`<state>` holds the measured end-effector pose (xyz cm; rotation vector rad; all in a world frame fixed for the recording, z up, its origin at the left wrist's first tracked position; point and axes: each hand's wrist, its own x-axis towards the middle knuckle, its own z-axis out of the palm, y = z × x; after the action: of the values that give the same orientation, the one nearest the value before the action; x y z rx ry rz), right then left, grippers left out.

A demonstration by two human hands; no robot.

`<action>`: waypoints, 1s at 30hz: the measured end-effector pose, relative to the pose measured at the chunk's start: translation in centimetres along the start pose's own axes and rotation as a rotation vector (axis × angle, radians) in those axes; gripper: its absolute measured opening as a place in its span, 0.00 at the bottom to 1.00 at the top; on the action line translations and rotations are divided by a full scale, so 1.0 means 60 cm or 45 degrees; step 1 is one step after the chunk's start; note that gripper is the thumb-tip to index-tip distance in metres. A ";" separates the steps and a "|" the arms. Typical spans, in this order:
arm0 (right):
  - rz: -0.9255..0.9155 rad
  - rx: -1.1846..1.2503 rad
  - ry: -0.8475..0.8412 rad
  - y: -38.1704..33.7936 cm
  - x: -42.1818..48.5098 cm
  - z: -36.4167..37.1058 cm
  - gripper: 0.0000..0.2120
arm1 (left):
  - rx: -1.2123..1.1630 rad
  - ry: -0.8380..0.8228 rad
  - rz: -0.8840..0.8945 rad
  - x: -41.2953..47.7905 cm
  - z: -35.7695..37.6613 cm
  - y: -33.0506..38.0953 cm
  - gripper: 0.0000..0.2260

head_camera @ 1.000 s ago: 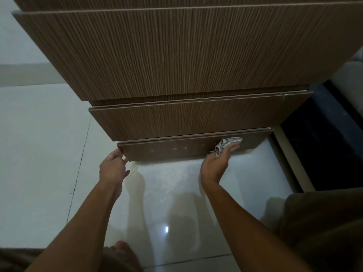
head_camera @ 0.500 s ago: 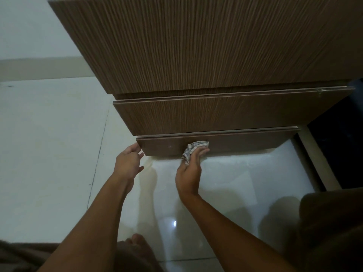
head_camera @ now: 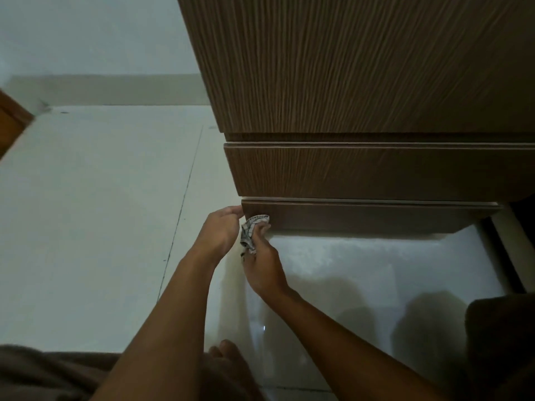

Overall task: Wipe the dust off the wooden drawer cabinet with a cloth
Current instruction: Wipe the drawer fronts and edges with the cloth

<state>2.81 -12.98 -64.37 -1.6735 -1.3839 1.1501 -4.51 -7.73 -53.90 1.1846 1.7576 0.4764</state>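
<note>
The wooden drawer cabinet [head_camera: 362,82] fills the upper right, its brown striped drawer fronts stacked above a narrow bottom panel [head_camera: 376,217]. My right hand [head_camera: 262,264] grips a crumpled checked cloth [head_camera: 251,231] and presses it against the left end of that bottom panel. My left hand [head_camera: 221,230] rests right beside it, fingertips touching the panel's left corner, holding nothing. The two hands nearly touch.
Pale glossy floor tiles [head_camera: 101,212] spread to the left and below the cabinet. A wooden edge [head_camera: 11,123] shows at the far left. My bare toes [head_camera: 228,351] and clothed knees sit along the bottom. A dark gap [head_camera: 524,215] lies right of the cabinet.
My right hand slid the cloth leftward along the bottom panel, from its right part to its left end. My left hand stayed at the left corner. The view shifted left.
</note>
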 end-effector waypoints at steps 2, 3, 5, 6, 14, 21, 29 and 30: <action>-0.026 -0.042 -0.129 -0.003 0.005 -0.003 0.30 | 0.037 0.004 0.012 0.004 -0.005 0.001 0.20; -0.010 -0.016 -0.207 -0.007 0.006 -0.011 0.30 | 0.056 0.003 0.019 0.008 -0.008 0.000 0.20; 0.027 0.048 -0.306 -0.016 0.010 -0.032 0.26 | 0.065 0.001 0.012 0.014 -0.012 0.002 0.20; 0.057 0.054 -0.304 -0.016 0.010 -0.039 0.23 | 0.068 -0.008 -0.001 0.012 -0.014 0.003 0.21; 1.014 0.912 0.412 0.028 0.001 -0.026 0.10 | 0.068 -0.010 0.055 0.005 -0.018 0.003 0.20; 0.952 1.424 0.494 -0.016 0.045 -0.073 0.10 | 0.050 -0.014 0.043 0.003 -0.016 0.003 0.21; 0.778 1.370 -0.060 -0.055 0.035 -0.040 0.11 | -0.041 0.047 0.010 0.000 -0.026 0.003 0.22; 0.750 1.423 -0.102 -0.061 0.034 -0.044 0.12 | -0.079 0.112 0.007 -0.001 -0.028 0.001 0.21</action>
<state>3.96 -10.11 -60.49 -1.1588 -0.0820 1.8401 -5.91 -7.48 -53.03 1.1405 1.8013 0.5898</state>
